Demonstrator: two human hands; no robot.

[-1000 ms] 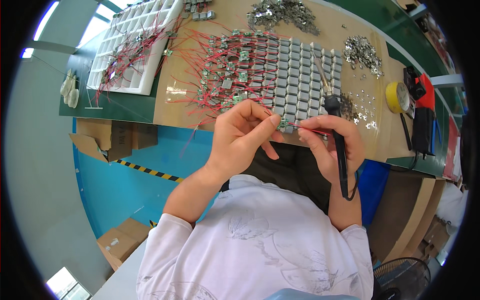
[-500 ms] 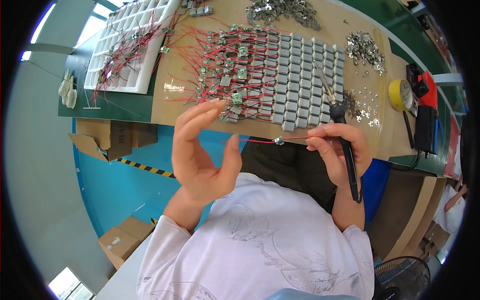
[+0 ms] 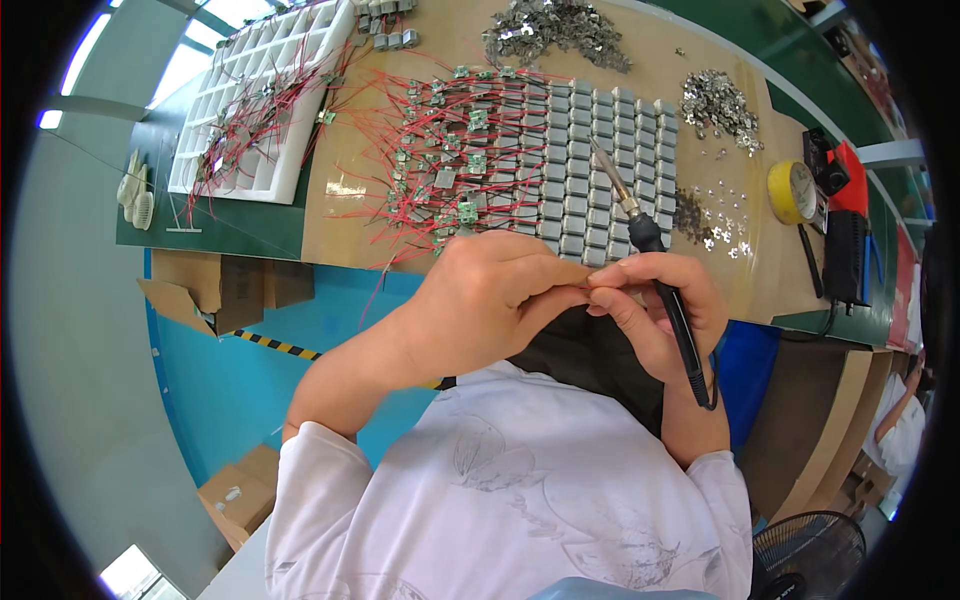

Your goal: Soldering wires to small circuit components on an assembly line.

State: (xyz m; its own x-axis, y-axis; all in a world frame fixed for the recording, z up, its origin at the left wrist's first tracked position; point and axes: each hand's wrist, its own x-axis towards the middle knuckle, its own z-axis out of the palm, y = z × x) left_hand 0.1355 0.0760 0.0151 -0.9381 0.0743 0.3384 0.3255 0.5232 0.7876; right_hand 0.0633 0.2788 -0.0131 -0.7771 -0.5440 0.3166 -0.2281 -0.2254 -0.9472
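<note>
My right hand (image 3: 665, 310) holds a soldering iron (image 3: 646, 234) by its black handle, its metal tip slanting up and left over the rows of small grey blocks (image 3: 575, 195). The thumb and forefinger of that hand are pinched together. Against them, my left hand (image 3: 490, 290) pinches with thumb and forefinger, in front of the table edge. What lies between the fingertips is hidden; the red wire with its small circuit board seen earlier does not show. Beyond my left hand, small green circuit boards (image 3: 467, 212) with red wires lie along the blocks.
A white compartment tray (image 3: 280, 178) with wired boards stands at the left. Piles of metal pieces (image 3: 555, 32) and small clips (image 3: 718, 105) lie farther back. Yellow tape (image 3: 785, 193) and a black box (image 3: 848, 245) are at the right. An open carton (image 3: 235, 283) sits below left.
My left hand has moved right and closed from an open curve to a pinch at my right fingertips. The wire and board between the hands are now hidden. The soldering iron has shifted slightly left.
</note>
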